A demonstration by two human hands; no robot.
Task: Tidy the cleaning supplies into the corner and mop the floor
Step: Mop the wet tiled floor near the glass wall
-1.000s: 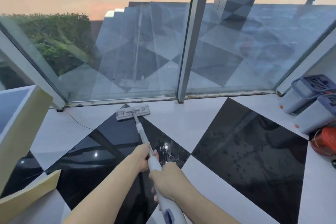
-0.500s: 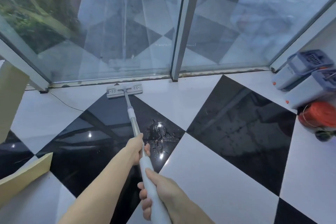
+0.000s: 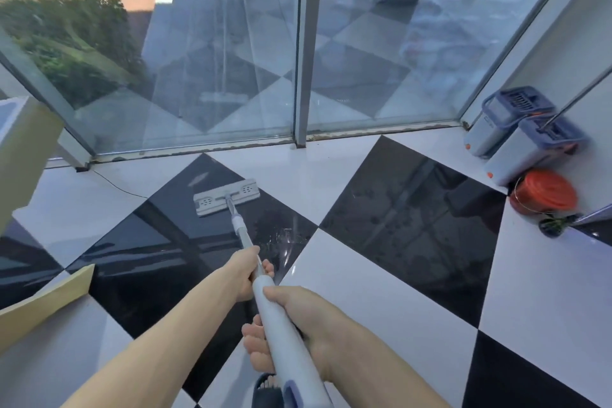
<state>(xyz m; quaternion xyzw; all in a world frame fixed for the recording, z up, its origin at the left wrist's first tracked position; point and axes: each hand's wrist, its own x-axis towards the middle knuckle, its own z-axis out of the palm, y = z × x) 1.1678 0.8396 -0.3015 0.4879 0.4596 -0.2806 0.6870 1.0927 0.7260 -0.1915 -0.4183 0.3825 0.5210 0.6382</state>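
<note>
Mopping | left hand point(image 3: 243, 273) grasps mop point(image 3: 226, 197) pole forward to steer, right hand point(image 3: 299, 320) grips the thicker handle behind to push | head flat on black tile, frame centre | buckets point(image 3: 523, 139) tucked in right corner, clear of strokes

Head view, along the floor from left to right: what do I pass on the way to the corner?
Tan board → mop head → black tile → orange coil with two grey mop buckets behind it in the corner.
</note>
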